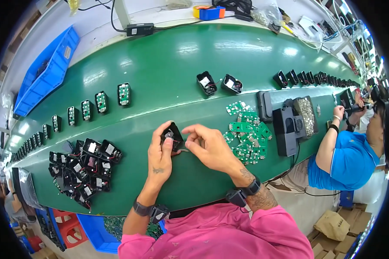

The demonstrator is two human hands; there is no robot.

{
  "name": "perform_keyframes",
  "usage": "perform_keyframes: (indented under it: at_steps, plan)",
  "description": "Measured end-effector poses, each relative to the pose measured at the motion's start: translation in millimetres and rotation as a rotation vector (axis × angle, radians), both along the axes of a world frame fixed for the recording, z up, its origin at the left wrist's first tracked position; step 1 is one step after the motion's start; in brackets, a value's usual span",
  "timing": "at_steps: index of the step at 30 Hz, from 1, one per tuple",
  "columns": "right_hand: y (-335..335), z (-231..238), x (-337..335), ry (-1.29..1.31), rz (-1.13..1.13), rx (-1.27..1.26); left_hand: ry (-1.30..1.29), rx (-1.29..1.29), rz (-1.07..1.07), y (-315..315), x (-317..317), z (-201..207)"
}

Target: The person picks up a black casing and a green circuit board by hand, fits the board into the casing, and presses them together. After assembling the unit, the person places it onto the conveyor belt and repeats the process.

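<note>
My left hand (160, 153) grips a small black plastic housing (173, 131), its open side facing up. Inside it sit a pale part and some red wire. Just right of the housing is my right hand (209, 146), with fingers curled and the thumb close to the fingertips. Whatever the right fingers pinch is too small to make out. A short greyish piece (184, 150) shows below the right thumb. On the right lies a loose pile of green circuit boards (248, 134). A heap of black housings (84, 168) with white parts and wires lies to the left.
Housings with green boards (124, 94) form a row at left. Two black housings (206, 83) stand ahead; more (291, 77) line the far right. A black fixture (285, 131) stands beside a tray of small metal parts (306, 115). A blue-shirted co-worker (348, 155) works at right. Blue bin (47, 71) far left.
</note>
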State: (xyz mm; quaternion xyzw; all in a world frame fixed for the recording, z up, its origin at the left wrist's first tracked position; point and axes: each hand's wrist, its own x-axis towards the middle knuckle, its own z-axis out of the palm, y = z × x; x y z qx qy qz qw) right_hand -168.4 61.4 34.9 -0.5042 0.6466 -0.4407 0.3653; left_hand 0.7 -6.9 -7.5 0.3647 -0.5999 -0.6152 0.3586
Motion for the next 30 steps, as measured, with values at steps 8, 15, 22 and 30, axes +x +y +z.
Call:
perform_keyframes:
  at_steps: [8,15,22,30]
  plan:
    - [48,6,-77,0.85,-0.141,-0.037,0.13,0.246,-0.173,2,-4,13]
    - [56,-8,-81,0.878,-0.198,0.015,0.318,0.389,-0.136,2,-1,15]
    - [49,8,-60,0.127,-0.44,0.038,0.196,0.191,-0.12,2,2,8]
    - [31,7,-7,-0.415,-0.092,-0.048,0.089,-0.005,0.005,8,-1,1]
